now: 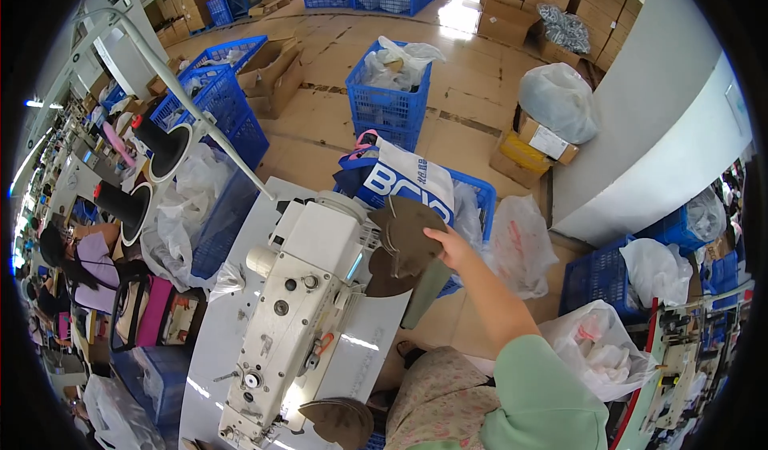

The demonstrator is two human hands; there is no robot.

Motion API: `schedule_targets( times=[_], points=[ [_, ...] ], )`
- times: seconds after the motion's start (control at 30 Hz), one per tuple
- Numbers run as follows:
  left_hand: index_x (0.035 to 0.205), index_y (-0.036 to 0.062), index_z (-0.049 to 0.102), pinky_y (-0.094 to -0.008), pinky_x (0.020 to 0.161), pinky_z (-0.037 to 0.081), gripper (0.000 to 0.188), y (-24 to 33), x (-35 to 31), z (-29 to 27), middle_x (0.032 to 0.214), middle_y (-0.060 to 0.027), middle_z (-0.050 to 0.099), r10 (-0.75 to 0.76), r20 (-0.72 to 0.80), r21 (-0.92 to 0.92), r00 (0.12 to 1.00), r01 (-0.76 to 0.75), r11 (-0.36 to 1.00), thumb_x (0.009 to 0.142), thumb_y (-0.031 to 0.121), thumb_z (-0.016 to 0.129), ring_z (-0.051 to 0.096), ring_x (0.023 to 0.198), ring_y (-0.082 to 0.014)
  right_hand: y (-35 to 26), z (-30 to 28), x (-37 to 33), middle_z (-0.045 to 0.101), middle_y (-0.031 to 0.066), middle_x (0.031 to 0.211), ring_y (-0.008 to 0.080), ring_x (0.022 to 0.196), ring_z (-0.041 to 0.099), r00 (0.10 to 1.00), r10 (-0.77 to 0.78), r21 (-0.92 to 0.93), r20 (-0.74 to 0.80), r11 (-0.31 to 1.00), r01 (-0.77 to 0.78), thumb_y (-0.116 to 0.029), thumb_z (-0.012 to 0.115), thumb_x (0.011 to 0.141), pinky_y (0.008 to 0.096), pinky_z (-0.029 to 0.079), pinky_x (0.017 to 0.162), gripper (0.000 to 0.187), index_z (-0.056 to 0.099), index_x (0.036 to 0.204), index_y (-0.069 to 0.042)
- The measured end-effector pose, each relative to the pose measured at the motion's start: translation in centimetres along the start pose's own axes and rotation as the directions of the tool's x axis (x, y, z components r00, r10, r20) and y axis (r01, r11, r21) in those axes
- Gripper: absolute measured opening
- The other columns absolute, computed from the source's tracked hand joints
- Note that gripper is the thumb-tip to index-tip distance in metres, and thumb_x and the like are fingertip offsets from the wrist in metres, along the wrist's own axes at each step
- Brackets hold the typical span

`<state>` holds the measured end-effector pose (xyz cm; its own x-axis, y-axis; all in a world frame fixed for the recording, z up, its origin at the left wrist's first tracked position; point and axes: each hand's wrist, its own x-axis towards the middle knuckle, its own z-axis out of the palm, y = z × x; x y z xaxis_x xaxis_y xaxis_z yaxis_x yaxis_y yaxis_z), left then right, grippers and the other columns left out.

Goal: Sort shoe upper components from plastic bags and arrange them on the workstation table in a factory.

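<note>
My right arm, in a light green sleeve, reaches forward past the sewing machine's far end. With the fingers of my right hand [450,248] I grip the edge of a dark brown, rounded fabric piece [412,234]. More brown curved pieces [388,278] lie under and beside it, at the right edge of the table. The white industrial sewing machine [300,290] stands to the left of my arm, its lamp lit near the needle end. Close to me, by that end, rests another stack of brown pieces [340,422]. My left hand is not visible.
Two black thread cones [124,202] stand left of the machine under a bent metal thread stand. Beyond the table are a blue and white bag [408,180] and a blue crate [388,102]. A pale pillar [648,122] rises at right; a white plastic bag [600,350] sits beside my elbow.
</note>
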<state>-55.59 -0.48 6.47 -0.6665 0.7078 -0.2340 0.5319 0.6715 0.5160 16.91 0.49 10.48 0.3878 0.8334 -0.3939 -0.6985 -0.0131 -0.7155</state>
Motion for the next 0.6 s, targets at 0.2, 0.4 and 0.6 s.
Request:
schedule_targets(
  times=[0.2,0.4,0.6],
  points=[
    [0.132,0.0001,0.041,-0.0399,0.095,0.041,0.06,-0.6,1.2,0.4,0.127,-0.0226,0.049,-0.02,0.09,-0.081,0.996,0.027,0.996,0.079,0.017,0.064,0.051,0.111,-0.0359,2.4,4.3,6.5,0.057,0.0133,0.118,0.0255,0.106,0.057,0.997,-0.042,-0.543,-0.063,0.84,0.002,-0.025,0.075,0.071,0.0343,0.046,0.089,0.063,0.05,0.123,-0.001],
    [0.132,-0.0026,0.039,-0.0402,0.097,0.039,0.061,-5.8,0.1,-1.0,0.129,-0.0236,0.046,-0.087,0.168,-0.175,0.982,0.116,0.978,0.079,0.015,0.063,0.048,0.115,-0.0363,4.9,0.5,7.3,0.061,0.0175,0.099,0.0324,0.095,0.058,0.669,-0.742,-0.992,0.048,0.04,0.116,-0.029,0.076,0.065,0.0385,0.045,0.083,0.055,0.058,0.109,-0.001],
    [0.132,-0.0063,0.036,-0.0417,0.101,0.035,0.064,-17.9,-2.9,-7.2,0.132,-0.0274,0.041,-0.167,0.12,-0.271,0.979,0.194,0.943,0.078,0.016,0.062,0.041,0.121,-0.0388,13.2,10.2,-9.8,0.059,0.011,0.089,0.0315,0.087,0.056,0.765,-0.091,-0.757,0.638,0.106,0.645,-0.015,0.064,0.071,0.0426,0.045,0.078,0.018,0.06,0.087,-0.007]
  ],
)
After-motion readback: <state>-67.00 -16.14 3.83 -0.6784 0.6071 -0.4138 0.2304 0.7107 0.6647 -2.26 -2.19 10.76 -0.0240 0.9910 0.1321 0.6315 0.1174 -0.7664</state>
